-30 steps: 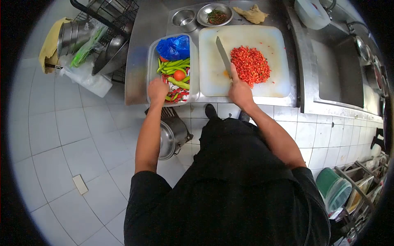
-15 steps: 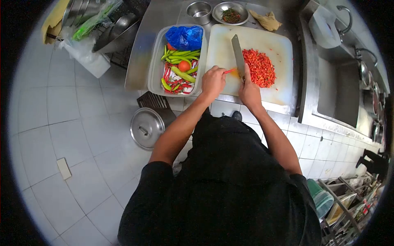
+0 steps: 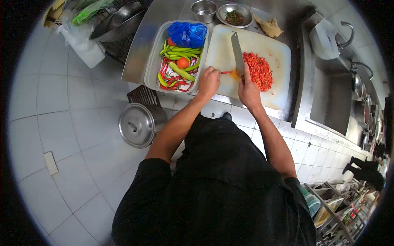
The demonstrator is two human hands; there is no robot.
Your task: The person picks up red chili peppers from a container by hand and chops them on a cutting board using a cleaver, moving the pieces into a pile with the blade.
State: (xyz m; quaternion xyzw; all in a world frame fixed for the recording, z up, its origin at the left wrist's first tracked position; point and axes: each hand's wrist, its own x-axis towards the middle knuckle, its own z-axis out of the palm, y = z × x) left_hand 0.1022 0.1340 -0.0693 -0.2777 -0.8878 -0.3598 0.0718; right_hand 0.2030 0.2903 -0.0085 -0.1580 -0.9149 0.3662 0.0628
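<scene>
My left hand is closed on a thin red chili at the left edge of the white cutting board. The chili points right, toward the blade. My right hand grips a knife, its wide blade pointing away from me on the board. A pile of chopped red chili lies just right of the blade. Left of the board is a clear plastic container with green peppers, red chilies, a tomato and a blue plastic bag.
Behind the board are a steel pot, a steel bowl holding dark stems, and a tan cloth. A sink is at the right. A lidded pot stands low on the left, below the counter's front edge.
My left hand has moved from the plastic container to the board's left edge, now with a red chili. The knife stays in my right hand beside the pile. The view has shifted.
</scene>
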